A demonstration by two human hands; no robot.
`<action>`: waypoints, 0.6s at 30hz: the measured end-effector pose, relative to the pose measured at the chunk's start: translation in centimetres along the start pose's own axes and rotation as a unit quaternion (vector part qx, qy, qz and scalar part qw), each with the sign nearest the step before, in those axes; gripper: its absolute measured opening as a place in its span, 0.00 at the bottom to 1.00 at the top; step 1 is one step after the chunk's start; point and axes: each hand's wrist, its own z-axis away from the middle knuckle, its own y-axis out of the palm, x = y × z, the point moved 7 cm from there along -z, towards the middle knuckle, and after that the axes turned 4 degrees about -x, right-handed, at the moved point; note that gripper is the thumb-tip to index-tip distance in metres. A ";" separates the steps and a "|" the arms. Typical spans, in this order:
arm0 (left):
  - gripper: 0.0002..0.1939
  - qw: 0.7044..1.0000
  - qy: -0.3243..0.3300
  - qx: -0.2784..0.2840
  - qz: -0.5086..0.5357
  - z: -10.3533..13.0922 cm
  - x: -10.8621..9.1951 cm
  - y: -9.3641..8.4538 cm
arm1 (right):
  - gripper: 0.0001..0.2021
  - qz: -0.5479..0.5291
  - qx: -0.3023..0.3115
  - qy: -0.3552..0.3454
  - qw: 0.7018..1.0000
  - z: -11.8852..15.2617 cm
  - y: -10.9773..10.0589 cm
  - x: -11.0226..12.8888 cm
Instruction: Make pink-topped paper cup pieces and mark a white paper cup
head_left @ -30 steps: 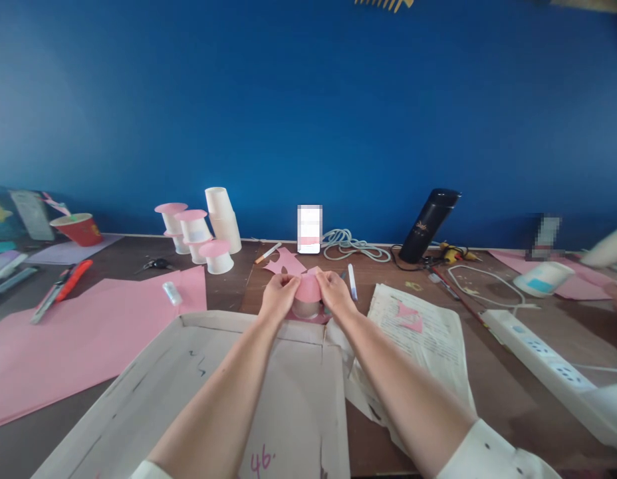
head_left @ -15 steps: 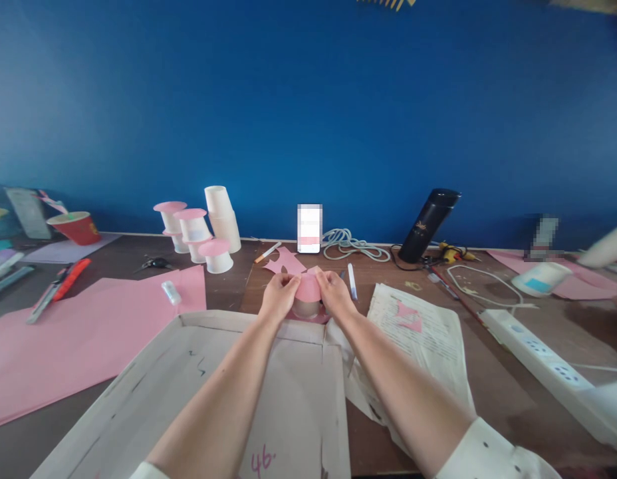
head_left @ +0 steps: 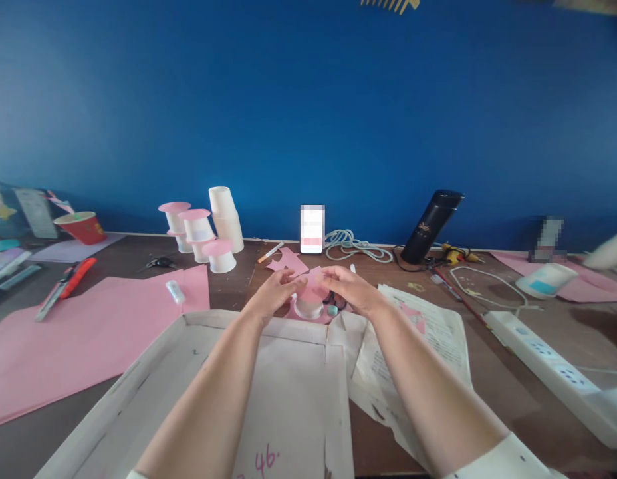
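Just behind the box edge, a piece of pink paper lies between my hands, over a small white paper cup. My left hand touches the paper's left edge with curled fingers. On the other side, my right hand has its thumb and fingers at the paper's right edge. Both hands pinch the paper, as far as its edges show. Under the cup is more pink paper, with a small teal item and dark scissors handles beside it, close to my right hand.
An open white box lies below my forearms. White cups with pink discs stand back left, near large pink sheets. A phone leans on the wall; a black bottle and a power strip are right.
My hands have moved apart and sit flatter beside the paper. The teal item and scissors handles now show. The cup below the paper is more visible.
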 end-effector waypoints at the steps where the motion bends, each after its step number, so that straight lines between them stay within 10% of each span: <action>1: 0.40 0.999 -0.020 0.028 0.002 0.2 0.1 0.2 | 0.30 -0.008 0.010 -0.002 1.000 0.1 0.1 0.0; 18: 0.38 0.992 -0.044 0.120 0.018 0.4 0.9 1.0 | 0.30 -0.034 0.030 0.013 0.999 0.4 0.9 -0.2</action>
